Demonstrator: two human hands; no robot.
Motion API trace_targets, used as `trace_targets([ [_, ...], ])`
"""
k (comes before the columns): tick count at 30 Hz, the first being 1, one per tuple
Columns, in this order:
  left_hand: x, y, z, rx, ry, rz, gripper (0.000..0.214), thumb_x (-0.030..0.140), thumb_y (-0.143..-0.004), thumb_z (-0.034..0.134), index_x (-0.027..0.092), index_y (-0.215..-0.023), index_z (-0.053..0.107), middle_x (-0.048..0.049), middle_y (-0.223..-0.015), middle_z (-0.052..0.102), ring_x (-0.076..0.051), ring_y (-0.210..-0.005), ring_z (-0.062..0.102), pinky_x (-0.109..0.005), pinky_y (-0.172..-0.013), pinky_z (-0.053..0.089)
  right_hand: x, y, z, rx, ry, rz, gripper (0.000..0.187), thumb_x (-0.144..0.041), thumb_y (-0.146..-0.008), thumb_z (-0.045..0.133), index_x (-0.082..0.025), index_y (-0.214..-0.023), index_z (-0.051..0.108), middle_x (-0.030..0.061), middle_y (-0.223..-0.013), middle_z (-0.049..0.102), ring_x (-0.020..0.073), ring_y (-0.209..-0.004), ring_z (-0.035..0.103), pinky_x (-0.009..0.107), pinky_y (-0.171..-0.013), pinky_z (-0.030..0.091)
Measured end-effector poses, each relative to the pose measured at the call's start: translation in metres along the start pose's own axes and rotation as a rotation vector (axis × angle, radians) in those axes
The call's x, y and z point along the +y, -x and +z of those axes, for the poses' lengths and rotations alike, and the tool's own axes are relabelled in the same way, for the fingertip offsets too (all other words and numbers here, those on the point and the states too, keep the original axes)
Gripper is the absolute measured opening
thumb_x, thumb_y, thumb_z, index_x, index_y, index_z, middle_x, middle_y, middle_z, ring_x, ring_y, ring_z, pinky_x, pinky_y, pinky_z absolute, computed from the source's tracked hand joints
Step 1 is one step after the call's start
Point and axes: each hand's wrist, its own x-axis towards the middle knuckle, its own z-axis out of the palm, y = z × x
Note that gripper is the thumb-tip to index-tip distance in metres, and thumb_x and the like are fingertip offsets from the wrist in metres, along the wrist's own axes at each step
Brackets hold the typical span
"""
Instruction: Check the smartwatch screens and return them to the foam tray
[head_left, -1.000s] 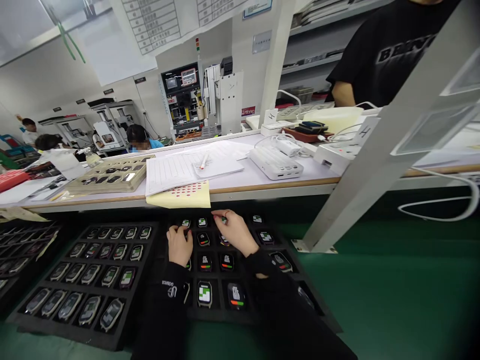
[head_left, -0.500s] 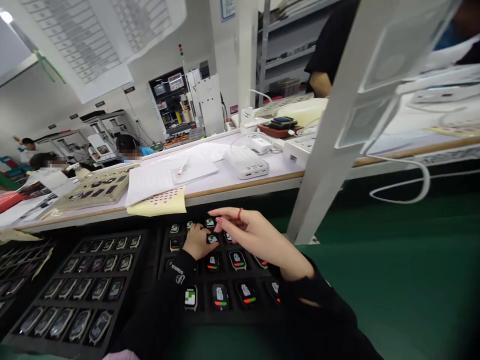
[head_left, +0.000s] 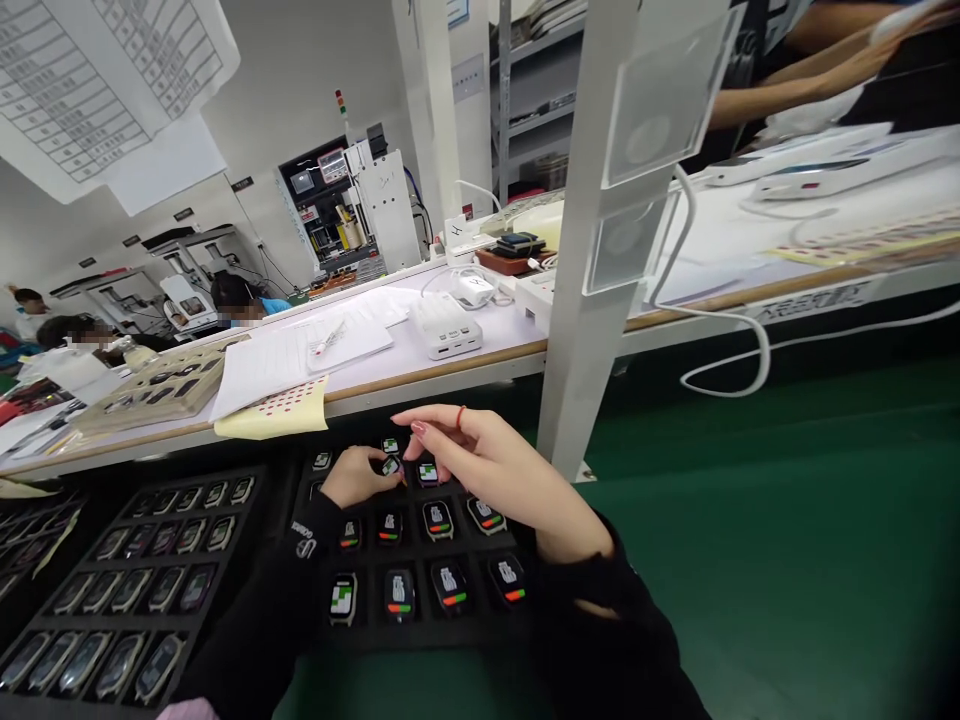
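Observation:
My left hand (head_left: 354, 477) reaches over the black tray (head_left: 409, 640), its thumb and fingers closed around the edges of a small smartwatch (head_left: 391, 466). That watch looks slightly tilted and shows a white and green screen. My right hand (head_left: 480, 455), with a red band on one finger, hovers just to the right above the tray. Its fingers stretch leftward, the thumb apart from them, and nothing shows in its grasp. Several lit watches sit in the tray's pockets, such as a watch (head_left: 438, 520) with a red and green bar. My right hand hides some pockets.
To the left lies another tray (head_left: 112, 625) of dark-screened watches. A shelf edge (head_left: 442, 378) runs above the tray, bearing papers (head_left: 277, 355) and a white charger box (head_left: 450, 328). A metal post (head_left: 581, 300) stands at right beside a hanging white cable (head_left: 757, 370). A co-worker's forearms (head_left: 825, 85) show at upper right.
The view has turned right, so the scene sits further left. My left hand keeps its pinch on the watch, and my right hand stays stretched out above the tray.

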Motion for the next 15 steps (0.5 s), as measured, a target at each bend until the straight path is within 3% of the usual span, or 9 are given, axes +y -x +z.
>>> trace_targets([
  [3, 0.017, 0.015, -0.014, -0.01, 0.307, 0.023, 0.042, 0.047, -0.078, 0.072, 0.013, -0.101, 0.075, -0.0108, -0.1, 0.076, -0.026, -0.098, 0.071, -0.038, -0.093, 0.055, 0.005, -0.004, -0.004, 0.011, 0.081, 0.045, 0.033, -0.031, -0.098, 0.05, -0.017, -0.122, 0.066, 0.0053, -0.093, 0.071, 0.0177, -0.068, 0.061, 0.027, -0.053, 0.046],
  [7, 0.046, 0.036, -0.028, 0.1, 0.596, 0.082, 0.065, 0.058, -0.082, 0.065, 0.009, -0.125, 0.065, -0.0166, -0.122, 0.069, -0.029, -0.114, 0.067, -0.04, -0.101, 0.052, 0.019, -0.012, -0.003, -0.004, 0.164, 0.118, 0.039, -0.034, -0.099, 0.05, -0.016, -0.132, 0.059, 0.0091, -0.112, 0.07, 0.0232, -0.091, 0.065, 0.033, -0.072, 0.053],
  [10, 0.065, 0.046, -0.029, 0.247, 0.791, 0.158, 0.06, 0.052, -0.081, 0.071, 0.012, -0.125, 0.066, -0.0153, -0.125, 0.068, -0.026, -0.118, 0.065, -0.036, -0.105, 0.05, 0.031, -0.019, 0.001, -0.02, 0.059, 0.109, 0.043, -0.039, -0.099, 0.051, -0.018, -0.135, 0.054, 0.0093, -0.114, 0.067, 0.0249, -0.102, 0.064, 0.036, -0.082, 0.053],
  [15, 0.071, 0.048, -0.013, 0.359, 1.029, 0.233, 0.05, 0.038, -0.076, 0.082, 0.019, -0.12, 0.07, -0.0103, -0.123, 0.07, -0.022, -0.111, 0.068, -0.031, -0.098, 0.055, 0.039, -0.03, 0.01, -0.06, -0.277, 0.083, 0.057, -0.056, -0.087, 0.071, -0.017, -0.124, 0.053, 0.0069, -0.094, 0.068, 0.0229, -0.091, 0.066, 0.034, -0.076, 0.056],
])
